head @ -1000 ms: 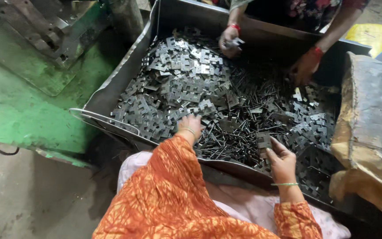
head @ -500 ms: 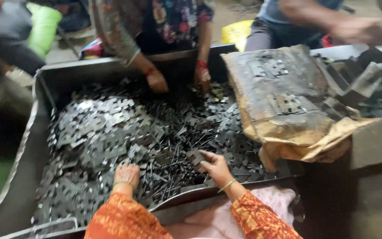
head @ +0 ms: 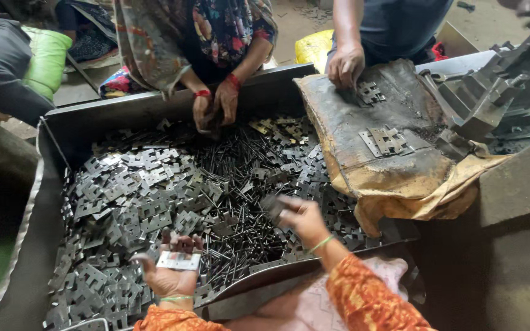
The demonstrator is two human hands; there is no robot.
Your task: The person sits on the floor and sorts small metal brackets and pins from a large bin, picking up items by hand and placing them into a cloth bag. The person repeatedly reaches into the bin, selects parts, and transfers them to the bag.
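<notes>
Around a big metal tray [head: 50, 184] on a workshop floor, several people are seated. A flat metal plate [head: 179, 260] is held face up in the left hand [head: 170, 276], fingers curled round its edges. The right hand [head: 299, 217] is blurred, closed loosely over something small and dark; what exactly cannot be told. Heaped plates and thin pins [head: 240, 184] still fill the tray, so most sorting appears left. A few plates [head: 387, 141] are laid on a stained cloth [head: 351, 116].

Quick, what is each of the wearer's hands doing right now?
Left hand: palm up, holding a small flat metal plate.
Right hand: blurred over the metal pieces; grip cannot be told.
</notes>
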